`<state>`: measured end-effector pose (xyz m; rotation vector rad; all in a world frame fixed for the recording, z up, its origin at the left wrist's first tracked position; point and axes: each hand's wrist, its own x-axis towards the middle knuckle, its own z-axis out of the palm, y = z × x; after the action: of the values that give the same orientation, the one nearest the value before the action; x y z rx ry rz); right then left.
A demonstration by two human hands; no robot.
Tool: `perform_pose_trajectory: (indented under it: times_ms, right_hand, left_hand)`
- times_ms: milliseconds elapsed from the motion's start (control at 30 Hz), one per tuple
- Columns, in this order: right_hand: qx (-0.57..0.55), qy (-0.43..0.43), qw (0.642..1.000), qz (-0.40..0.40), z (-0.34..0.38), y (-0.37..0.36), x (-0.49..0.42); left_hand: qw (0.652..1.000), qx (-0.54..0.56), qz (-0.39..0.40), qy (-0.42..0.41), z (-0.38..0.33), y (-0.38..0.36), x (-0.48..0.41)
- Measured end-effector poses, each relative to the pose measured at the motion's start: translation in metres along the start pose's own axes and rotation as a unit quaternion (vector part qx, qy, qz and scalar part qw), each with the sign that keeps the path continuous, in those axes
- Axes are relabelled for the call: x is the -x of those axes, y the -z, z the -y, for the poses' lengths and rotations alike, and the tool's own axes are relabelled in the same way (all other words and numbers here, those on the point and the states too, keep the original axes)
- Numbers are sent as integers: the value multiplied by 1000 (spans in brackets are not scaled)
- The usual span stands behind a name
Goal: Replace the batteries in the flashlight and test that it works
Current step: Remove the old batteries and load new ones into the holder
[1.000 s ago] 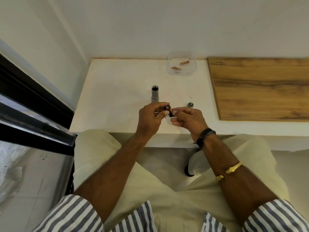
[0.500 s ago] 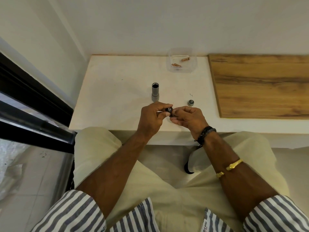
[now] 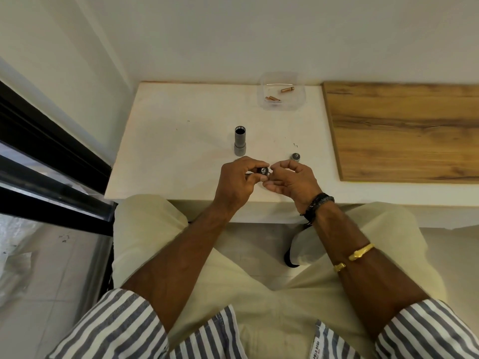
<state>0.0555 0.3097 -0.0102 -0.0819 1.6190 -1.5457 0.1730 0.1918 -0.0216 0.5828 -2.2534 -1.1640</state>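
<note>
My left hand (image 3: 237,181) grips a small black battery holder (image 3: 263,170) just above the white table's (image 3: 176,151) front edge. My right hand (image 3: 291,178) meets it from the right, thumb and curled fingers pinching the holder's end, where a battery's metal tip (image 3: 268,174) shows. The grey flashlight body (image 3: 239,141) stands upright behind my left hand, its open end up. The flashlight's small round end cap (image 3: 295,156) lies on the table behind my right hand.
A clear plastic tub (image 3: 298,103) at the back of the table holds three copper-coloured batteries (image 3: 287,90). A wooden board (image 3: 404,130) covers the surface to the right. A black window frame (image 3: 51,156) runs along the left. My knees are under the table edge.
The orange battery seen between my hands a second ago has gone into the holder; only its tip shows now. My right fingers have eased back slightly.
</note>
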Motion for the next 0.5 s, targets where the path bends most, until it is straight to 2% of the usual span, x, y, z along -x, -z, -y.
perform_pose_trajectory:
  times_ms: [367, 500]
  right_hand:
    - [-63, -6, 998, 17, 5, 6, 2]
    - [-74, -6, 997, 19, 8, 16, 2]
  left_hand:
    - [1000, -1, -28, 0, 0, -4, 1]
    - [993, 62, -80, 68, -1, -7, -3]
